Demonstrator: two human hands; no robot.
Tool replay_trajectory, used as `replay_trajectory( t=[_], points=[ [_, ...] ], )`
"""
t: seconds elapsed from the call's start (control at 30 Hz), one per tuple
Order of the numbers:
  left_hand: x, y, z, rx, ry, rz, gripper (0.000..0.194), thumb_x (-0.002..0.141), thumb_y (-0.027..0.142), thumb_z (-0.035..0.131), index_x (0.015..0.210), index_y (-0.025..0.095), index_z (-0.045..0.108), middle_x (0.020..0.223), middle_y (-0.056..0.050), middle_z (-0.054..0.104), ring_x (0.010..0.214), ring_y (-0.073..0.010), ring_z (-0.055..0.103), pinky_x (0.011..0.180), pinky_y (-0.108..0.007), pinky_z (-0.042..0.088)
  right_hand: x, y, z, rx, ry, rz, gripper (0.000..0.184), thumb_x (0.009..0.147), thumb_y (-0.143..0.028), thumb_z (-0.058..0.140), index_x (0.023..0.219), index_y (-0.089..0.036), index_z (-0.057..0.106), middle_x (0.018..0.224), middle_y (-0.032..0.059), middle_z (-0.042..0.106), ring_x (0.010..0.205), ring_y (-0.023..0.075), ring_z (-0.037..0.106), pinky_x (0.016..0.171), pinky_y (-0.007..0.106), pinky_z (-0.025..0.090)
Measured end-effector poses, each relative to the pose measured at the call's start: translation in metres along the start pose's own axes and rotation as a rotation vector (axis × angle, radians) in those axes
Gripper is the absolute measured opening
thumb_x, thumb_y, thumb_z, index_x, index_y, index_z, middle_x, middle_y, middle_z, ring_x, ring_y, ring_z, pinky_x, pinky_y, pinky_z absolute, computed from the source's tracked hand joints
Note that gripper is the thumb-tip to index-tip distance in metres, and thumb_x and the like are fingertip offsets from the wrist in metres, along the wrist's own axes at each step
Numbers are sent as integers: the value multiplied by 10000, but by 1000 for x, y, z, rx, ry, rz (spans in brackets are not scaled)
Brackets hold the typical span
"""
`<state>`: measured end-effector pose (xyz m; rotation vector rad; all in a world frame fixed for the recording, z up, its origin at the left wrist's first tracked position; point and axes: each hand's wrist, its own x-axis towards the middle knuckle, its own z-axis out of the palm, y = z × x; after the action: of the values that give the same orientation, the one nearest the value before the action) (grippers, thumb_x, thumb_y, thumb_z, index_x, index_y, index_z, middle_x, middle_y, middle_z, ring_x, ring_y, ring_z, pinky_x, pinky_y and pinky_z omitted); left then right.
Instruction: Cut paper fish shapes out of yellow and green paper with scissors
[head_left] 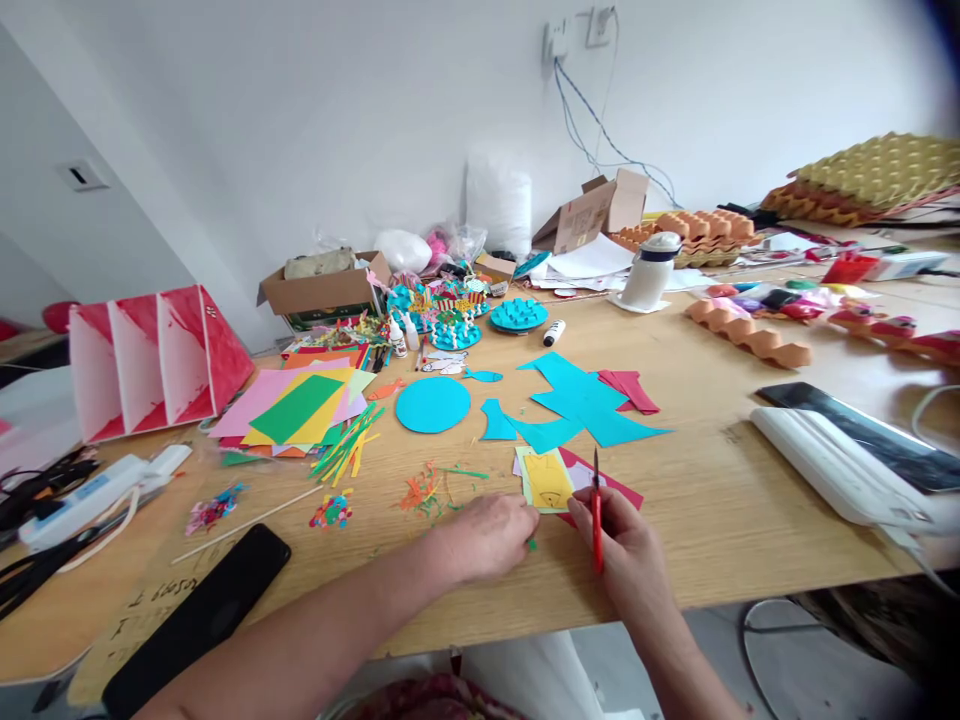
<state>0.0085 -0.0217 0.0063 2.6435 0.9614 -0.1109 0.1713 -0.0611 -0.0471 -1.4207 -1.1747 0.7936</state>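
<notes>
My right hand (628, 545) is closed around red-handled scissors (597, 510), whose blades point away from me over a yellow paper piece (547, 480) lying on red paper (611, 484). My left hand (491, 535) rests on the wooden table (712, 500) just left of the yellow piece, fingers curled and pinched near a tiny green scrap (532, 545); what it holds, if anything, I cannot make out. Blue paper offcuts (585, 405) and a blue paper disc (433, 404) lie beyond.
A stack of coloured sheets (300, 405), paper strips (346, 447) and confetti scraps lie to the left. A black phone (202, 615) sits near the front edge. A white device (840, 465) is at right. Boxes, egg trays (750, 340) and craft pieces crowd the back.
</notes>
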Motion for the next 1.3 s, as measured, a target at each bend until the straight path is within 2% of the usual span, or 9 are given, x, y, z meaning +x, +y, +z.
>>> replay_trajectory(
  t=[0.47,0.83,1.1,1.3],
  points=[
    [2,0,-4,4,-18,-6,164,760,149,446,824,163,596,897,-75,642,824,-221,601,654,-284,441,0,-1,1,-114,-25,-33,129,758,-318,563,799,-197,579,635,-18,598,603,159,550,528,239,411],
    [1,-1,2,44,24,34,168,755,138,437,864,166,561,916,-70,626,842,-214,587,679,-288,448,-1,0,1,-172,-46,-46,144,782,-333,529,815,-194,555,687,0,599,634,163,561,564,247,438],
    [2,-3,8,33,24,21,160,750,124,444,830,164,577,908,-79,627,844,-214,588,706,-288,447,-2,-8,2,-251,-25,-91,175,784,-340,501,761,-181,570,647,2,615,583,158,547,521,238,407],
    [1,0,-2,-33,-4,-23,176,713,86,455,789,175,585,879,-55,635,819,-189,586,691,-262,434,-3,-16,2,-296,1,-119,185,787,-318,494,661,-189,533,618,-7,600,559,144,525,498,226,379]
  ],
)
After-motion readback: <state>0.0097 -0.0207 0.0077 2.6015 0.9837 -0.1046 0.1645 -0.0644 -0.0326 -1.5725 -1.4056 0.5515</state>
